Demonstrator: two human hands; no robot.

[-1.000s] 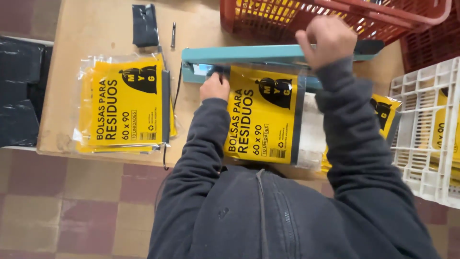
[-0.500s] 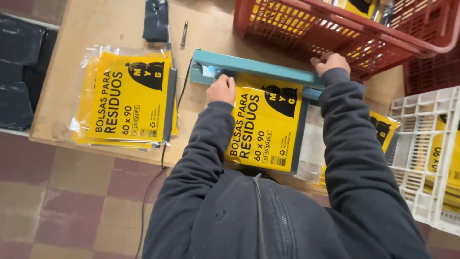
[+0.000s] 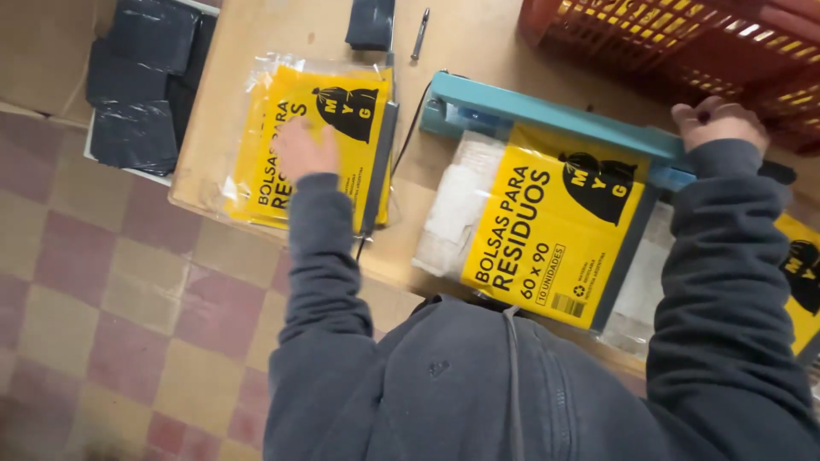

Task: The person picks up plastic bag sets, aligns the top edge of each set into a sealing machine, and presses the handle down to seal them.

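The wooden surface (image 3: 478,43) carries everything, and at its 3 o'clock side a yellow-fronted packet of bags (image 3: 547,235) lies across a teal heat sealer (image 3: 547,115), its open end tucked under the sealer's bar at 12 o'clock. A red plastic crate (image 3: 683,38) stands just beyond the sealer, close enough to crowd the handle end. At 9 o'clock sits a stack of like yellow packets (image 3: 342,128), and past the edge a pile of black folded bags (image 3: 137,94). The right hand (image 3: 717,124) rests on the sealer's handle end at 2 o'clock, fingers curled down onto it; whether they grip or only press cannot be told. The left hand (image 3: 306,152) is blurred, spread open and holding nothing, hovering over or brushing the stack. To do this well, the bar wants even downward pressure while the packet lies flat and square to it, so the seam runs straight; with the left hand away, the packet has nothing steadying it, so the pressing hand should avoid dragging it sideways. A small dark pen (image 3: 419,34) lies at 11 o'clock, clear of the work.
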